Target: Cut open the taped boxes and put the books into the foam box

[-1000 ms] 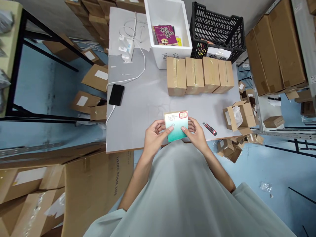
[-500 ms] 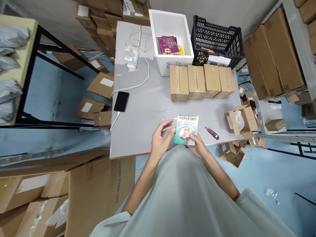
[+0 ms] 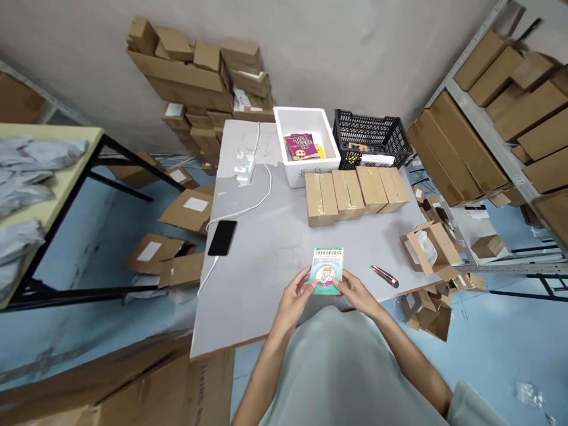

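Observation:
Between my two hands is a small booklet with a teal and white cover, Chinese title lettering and a cartoon child on it. My left hand grips its left edge, thumb on the cover. On the opposite edge my right hand holds it with the thumb on top and the other fingers partly hidden behind. The booklet is above the near part of the grey table. A red and black utility knife lies on the table to the right of my right hand.
Several taped cartons stand in a row before a white foam box with books and a black crate. An open small carton sits at the right edge. A phone on a white cable lies left.
My left hand has closed onto the booklet's left edge; before, it was apart with its fingers raised. The booklet now faces me more squarely. My view has tilted up, showing more wall.

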